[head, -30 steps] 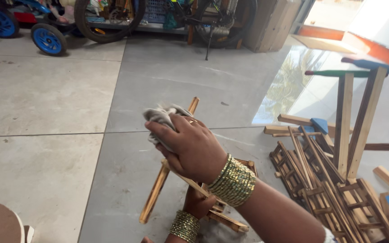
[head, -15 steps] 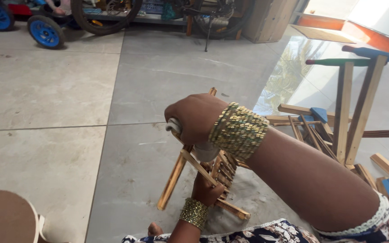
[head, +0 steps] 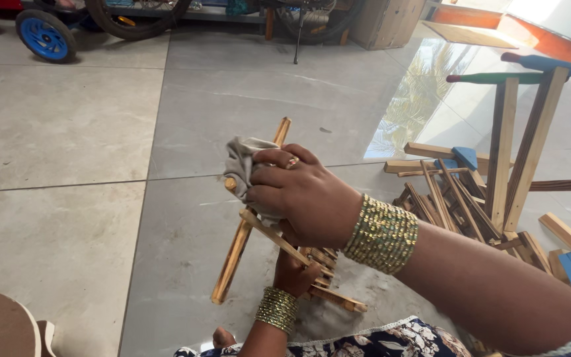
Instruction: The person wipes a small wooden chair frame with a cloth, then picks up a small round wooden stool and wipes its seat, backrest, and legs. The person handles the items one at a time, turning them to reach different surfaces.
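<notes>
Left hand: the left hand (head: 297,272), low in the view with a band of gold bangles at the wrist, is closed around the lower part of a small wooden slat frame (head: 279,241), propping it up off the floor
Right hand: the right hand (head: 299,195), also with gold bangles and a ring on one finger, is clenched on a grey cloth (head: 241,165) and presses it against the frame's long upright stick
Frame: tilted, one long stick running from near the floor up past the cloth, crossed by thinner slats
Floor: large grey tiles (head: 67,125), glossy where light reflects
Right side: a heap of more wooden slat frames (head: 457,205) and a taller wooden stand with blue and green parts (head: 517,132)
Far edge: a blue wheel (head: 46,36) and a bicycle tyre
</notes>
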